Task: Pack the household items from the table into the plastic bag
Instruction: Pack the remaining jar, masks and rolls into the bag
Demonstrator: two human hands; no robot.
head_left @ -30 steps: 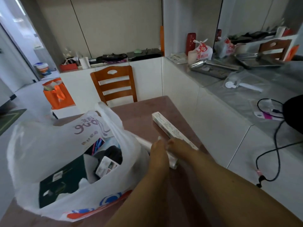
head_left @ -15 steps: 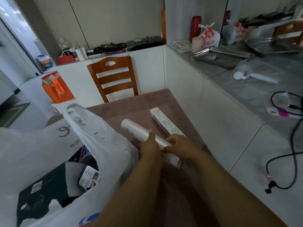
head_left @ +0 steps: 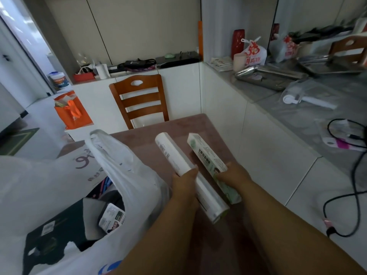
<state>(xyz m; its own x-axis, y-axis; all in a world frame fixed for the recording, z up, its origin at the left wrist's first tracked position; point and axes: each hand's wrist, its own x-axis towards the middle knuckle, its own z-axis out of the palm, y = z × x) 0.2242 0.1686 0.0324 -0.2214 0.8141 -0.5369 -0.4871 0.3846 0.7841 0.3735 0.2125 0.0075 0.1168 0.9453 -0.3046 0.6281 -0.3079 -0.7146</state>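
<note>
A white plastic bag (head_left: 127, 175) stands open at the left of the brown table (head_left: 143, 141), with a dark box (head_left: 57, 233) and other packed items inside. My left hand (head_left: 185, 180) is closed around the middle of a white roll (head_left: 172, 155), raised a little over the table. Just to its right, my right hand (head_left: 233, 173) grips a long white and green box (head_left: 206, 153). Roll and box lie side by side, both pointing away from me.
A wooden chair (head_left: 141, 100) stands at the table's far edge. A white cabinet with a grey counter (head_left: 297, 116) runs along the right, holding metal trays, a lint roller and black cables. An orange bag (head_left: 71, 112) sits on the floor at the left.
Both hands have lifted their items: the left has raised the white roll, the right has taken hold of the long box. The view has tilted down and the bag appears lower left.
</note>
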